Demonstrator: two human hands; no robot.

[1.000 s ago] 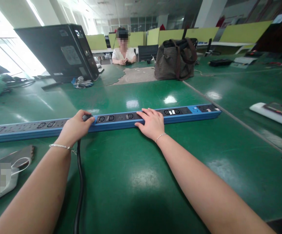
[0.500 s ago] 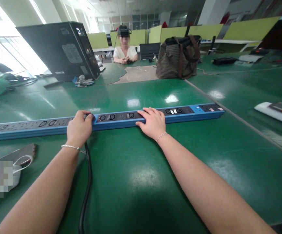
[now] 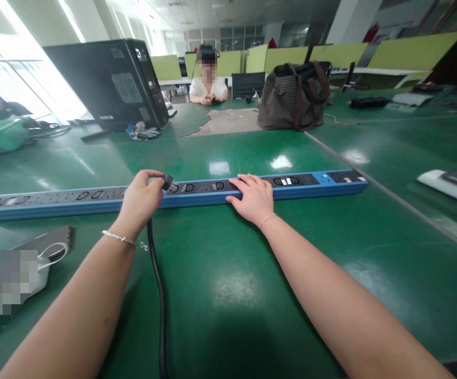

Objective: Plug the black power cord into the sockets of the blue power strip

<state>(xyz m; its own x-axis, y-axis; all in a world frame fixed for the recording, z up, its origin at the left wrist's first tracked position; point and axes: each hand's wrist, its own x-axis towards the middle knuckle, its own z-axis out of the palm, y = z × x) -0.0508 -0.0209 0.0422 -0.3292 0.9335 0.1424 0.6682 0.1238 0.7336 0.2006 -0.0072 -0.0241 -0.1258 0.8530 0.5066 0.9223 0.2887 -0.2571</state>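
A long blue power strip (image 3: pixel 208 200) with black sockets lies across the table in front of me. In my left hand (image 3: pixel 140 199), pinched between thumb and fingers, is a black power plug (image 3: pixel 168 182), its metal prongs showing just above the strip and pointing right. From beneath that hand a thick black cord (image 3: pixel 158 295) runs down toward me. My right hand (image 3: pixel 253 201) grips the strip farther right, fingers laid over its top and thumb at the near side. The sockets under my palm are hidden.
On the green tabletop stand a black computer case (image 3: pixel 113 87), work gloves (image 3: pixel 143 131) and a brown bag (image 3: pixel 291 97). A green basket (image 3: pixel 3 137) is at left, a white-edged device (image 3: pixel 453 184) at right. Across the table sits a person (image 3: pixel 208 87).
My left hand has lifted and shifted right with the plug, whose prongs now show above the strip. My right hand keeps its place on the strip. The view has shifted slightly.
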